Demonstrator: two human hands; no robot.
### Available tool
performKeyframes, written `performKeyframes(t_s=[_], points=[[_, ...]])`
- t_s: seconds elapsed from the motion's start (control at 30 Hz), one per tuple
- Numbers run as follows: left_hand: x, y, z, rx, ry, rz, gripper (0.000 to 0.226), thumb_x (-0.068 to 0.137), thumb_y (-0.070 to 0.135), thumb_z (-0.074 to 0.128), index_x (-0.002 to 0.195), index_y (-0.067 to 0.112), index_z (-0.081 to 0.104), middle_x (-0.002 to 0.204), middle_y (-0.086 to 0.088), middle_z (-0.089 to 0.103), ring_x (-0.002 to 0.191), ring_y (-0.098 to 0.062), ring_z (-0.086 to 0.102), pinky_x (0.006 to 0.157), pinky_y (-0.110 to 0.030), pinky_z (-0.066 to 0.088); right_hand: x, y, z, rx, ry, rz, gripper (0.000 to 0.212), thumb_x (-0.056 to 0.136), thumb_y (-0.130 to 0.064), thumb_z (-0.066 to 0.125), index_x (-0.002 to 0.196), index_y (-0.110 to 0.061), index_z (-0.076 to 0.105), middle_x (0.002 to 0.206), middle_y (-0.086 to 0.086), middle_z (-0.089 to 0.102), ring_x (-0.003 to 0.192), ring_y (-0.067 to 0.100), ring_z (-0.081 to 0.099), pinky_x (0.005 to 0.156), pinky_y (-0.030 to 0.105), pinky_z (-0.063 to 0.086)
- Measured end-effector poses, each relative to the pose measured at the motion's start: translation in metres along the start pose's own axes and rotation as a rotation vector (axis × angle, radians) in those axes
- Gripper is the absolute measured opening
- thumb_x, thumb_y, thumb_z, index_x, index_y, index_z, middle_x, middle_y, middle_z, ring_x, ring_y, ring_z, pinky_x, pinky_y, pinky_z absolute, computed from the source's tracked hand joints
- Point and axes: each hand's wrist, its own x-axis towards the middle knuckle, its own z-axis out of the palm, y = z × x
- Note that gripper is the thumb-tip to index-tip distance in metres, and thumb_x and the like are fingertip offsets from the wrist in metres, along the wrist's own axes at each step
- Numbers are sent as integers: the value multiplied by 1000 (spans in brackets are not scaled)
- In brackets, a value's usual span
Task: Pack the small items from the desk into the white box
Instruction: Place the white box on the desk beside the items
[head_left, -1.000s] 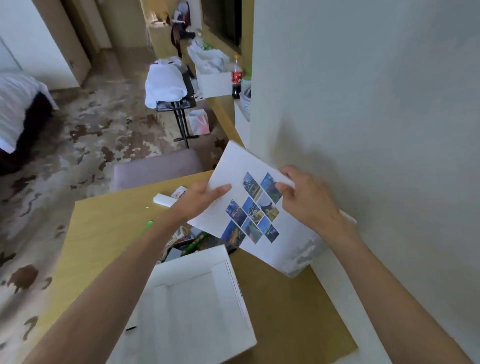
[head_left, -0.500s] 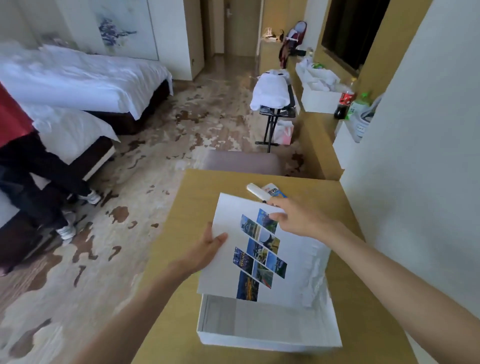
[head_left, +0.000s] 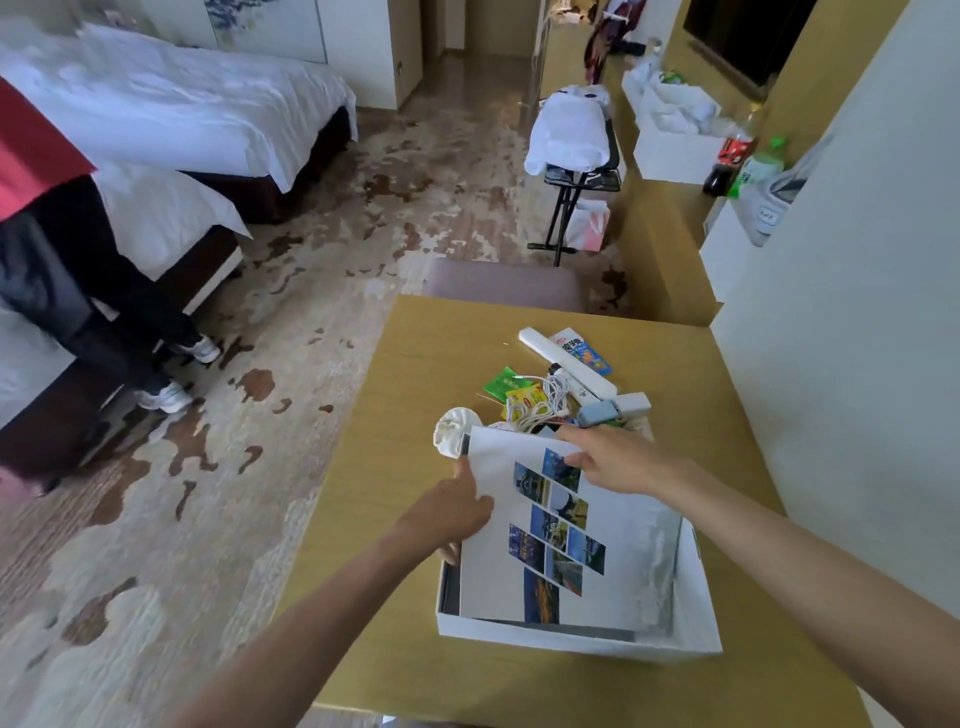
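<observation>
Okay, both arms reach forward over the table (head_left: 415, 374) from the near edge. The left hand (head_left: 451, 512) pinches the left edge of the white booklet (head_left: 498, 571), thumb up on the printed face and fingers curled underneath. The right hand (head_left: 618, 460) grips the booklet's far edge, with the thumb on the face beside the top photo tile and the fingers over the edge. The wrist is roughly level and the forearm comes in from the right.

The booklet is tilted. Its near end is down inside the white box (head_left: 698, 597), and its far end is raised over the box's far side. It covers most of the opening, leaving a dark gap along the left wall and a narrower one on the right.

The box sits on the near right part of the table, with its front wall close to the near edge. Bare table runs left of the box, and a bare strip separates the box from the wall (head_left: 841, 338).

The small items lie just beyond the box:
- a rolled white cloth (head_left: 453, 430) next to the booklet's far left corner
- a white cable (head_left: 540, 402)
- a green packet (head_left: 501, 382)
- a yellow packet (head_left: 523, 397)
- a white bar (head_left: 563, 362)
- a grey-blue gadget (head_left: 597, 413)

The far left of the table is bare. A chair seat (head_left: 504, 283) is tucked at the far edge.
</observation>
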Motion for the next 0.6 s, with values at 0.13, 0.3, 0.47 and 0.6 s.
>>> performKeyframes(t_s=[0.13,0.3,0.47,0.6], points=[[1,2,-20,83,-19,-24,41,93,35,34,131,21,26,81,-12,71,47,-23,69,47,-31,59,-1,9,2,169,-36,53,32,97,-30,50,127,-40,46,102,2,67,83,20,64,70,38,52],[8,9,-27,591,286,108,31,95,27,34,112,10,54,95,-12,70,79,-29,67,64,-29,45,1,9,3,262,-93,56,33,97,-31,50,130,-36,49,121,0,63,100,19,61,82,36,50],[15,-3,-23,801,421,230,35,95,22,35,128,13,41,95,-9,69,82,-33,66,59,-32,38,1,6,7,295,-87,60,36,98,-25,50,134,-29,48,130,1,59,111,22,57,91,40,49],[21,-11,-23,727,505,277,41,91,22,39,130,16,32,82,-9,69,69,-34,64,54,-31,38,0,3,16,196,-54,87,42,99,-28,48,140,-25,42,137,5,55,116,25,57,89,39,49]])
